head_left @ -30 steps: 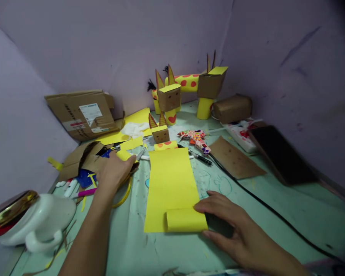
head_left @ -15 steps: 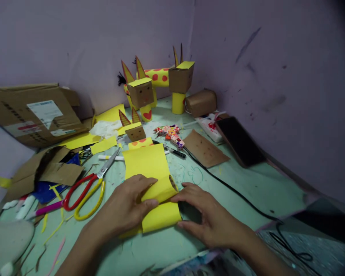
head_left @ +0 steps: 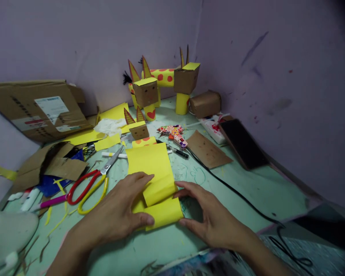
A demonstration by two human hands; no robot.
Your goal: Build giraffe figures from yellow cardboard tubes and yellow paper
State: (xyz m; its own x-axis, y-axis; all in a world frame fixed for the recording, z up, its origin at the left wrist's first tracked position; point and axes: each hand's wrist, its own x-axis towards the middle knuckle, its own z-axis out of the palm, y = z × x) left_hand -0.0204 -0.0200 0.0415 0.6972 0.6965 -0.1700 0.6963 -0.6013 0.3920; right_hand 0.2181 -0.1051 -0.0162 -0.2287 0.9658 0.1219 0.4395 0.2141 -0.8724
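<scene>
A sheet of yellow paper point(head_left: 149, 163) lies in front of me, its near part curled into rolls. My left hand point(head_left: 122, 207) is on its left side, fingers over the upper fold and thumb pressed on the lower roll. My right hand point(head_left: 208, 212) grips the right edge, fingertips at the upper fold and thumb at the lower roll's end. Just beyond the sheet are a small cardboard animal head point(head_left: 139, 131) with pointed ears and a yellow roll with orange spots point(head_left: 144, 142). Red-and-yellow scissors point(head_left: 93, 186) lie left of my left hand.
Two larger cardboard-and-yellow-paper animals point(head_left: 145, 93) stand at the back. Rightward are a flowery glue gun point(head_left: 174, 134) with a black cord, a cardboard piece point(head_left: 208, 149) and a phone point(head_left: 243, 143). A cardboard box point(head_left: 37, 111) and scraps point(head_left: 64, 170) lie left.
The upper roll, whose open end showed before, now looks flatter and more unrolled. My left fingers and thumb have shifted slightly left along the paper. The whole view has shifted a little.
</scene>
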